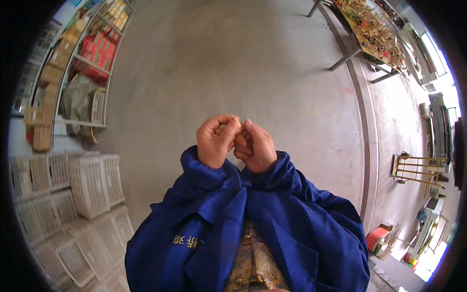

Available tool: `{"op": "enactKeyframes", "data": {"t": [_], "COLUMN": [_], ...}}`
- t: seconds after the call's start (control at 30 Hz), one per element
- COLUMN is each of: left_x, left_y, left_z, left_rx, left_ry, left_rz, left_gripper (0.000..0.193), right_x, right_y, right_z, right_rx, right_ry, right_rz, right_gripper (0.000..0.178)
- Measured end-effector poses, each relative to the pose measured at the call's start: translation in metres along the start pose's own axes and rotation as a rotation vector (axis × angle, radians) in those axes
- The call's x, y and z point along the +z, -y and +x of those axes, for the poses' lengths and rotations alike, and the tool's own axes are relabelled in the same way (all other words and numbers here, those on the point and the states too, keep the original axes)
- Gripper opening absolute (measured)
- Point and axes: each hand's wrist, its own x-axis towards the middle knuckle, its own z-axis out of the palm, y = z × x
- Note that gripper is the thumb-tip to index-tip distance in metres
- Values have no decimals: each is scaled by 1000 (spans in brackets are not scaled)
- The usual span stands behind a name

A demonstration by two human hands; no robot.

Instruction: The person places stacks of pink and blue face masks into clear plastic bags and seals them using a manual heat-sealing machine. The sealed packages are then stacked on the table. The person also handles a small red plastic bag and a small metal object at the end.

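Observation:
My left hand (214, 140) and my right hand (260, 149) are raised together in front of my chest, above the grey floor. Both have their fingers curled in, with thumbs and fingertips pinched close and almost touching. A small pale spot shows at the left fingertips; whether it is a nail or a tiny thing cannot be made out. Whatever lies between the fingers is hidden. Blue jacket sleeves (301, 187) cover both forearms up to the wrists.
On the left stands a metal shelf rack (89, 62) with red boxes (97, 51) and cardboard cartons (51, 73). White plastic crates (90, 187) are stacked below it. A table (357, 36) heaped with small pieces is at the far right, and a yellow-barred trolley (418, 169) stands nearer.

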Motion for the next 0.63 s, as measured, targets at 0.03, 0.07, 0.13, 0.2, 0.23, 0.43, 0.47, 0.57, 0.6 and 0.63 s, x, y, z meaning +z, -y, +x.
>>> {"op": "enactKeyframes", "data": {"t": [0.03,0.07,0.13,0.2,0.23,0.43,0.47,0.57,0.6,0.63], "left_x": [-10,-18,-39,-68,-81,-170,-174,-216,-232,-251], "left_y": [-5,-9,-8,-7,-8,-29,-29,-6,6,19], "left_z": [44,82,159,229,258,398,398,470,498,526], "left_rx": [-108,-217,-295,-291,-309,-317,-319,-258,-292,-303], "left_ry": [26,38,-32,-90,-86,-360,-379,-642,-685,-696], "left_rz": [-180,-353,-438,-510,-502,-492,-548,-533,-526,-534], "left_gripper": [12,14,17,17,18,26,27,27,27,26], "right_x": [2,2,4,4,10,85,94,131,141,151], "right_y": [19,37,73,113,135,273,291,349,368,386], "right_z": [35,66,141,199,235,423,433,527,556,584], "right_rx": [52,110,52,9,-37,98,139,192,203,237], "right_ry": [15,36,400,314,677,580,652,550,535,564], "right_rz": [103,205,415,460,576,624,644,584,574,638], "right_gripper": [38,40,52,56,63,61,59,57,57,60]}}
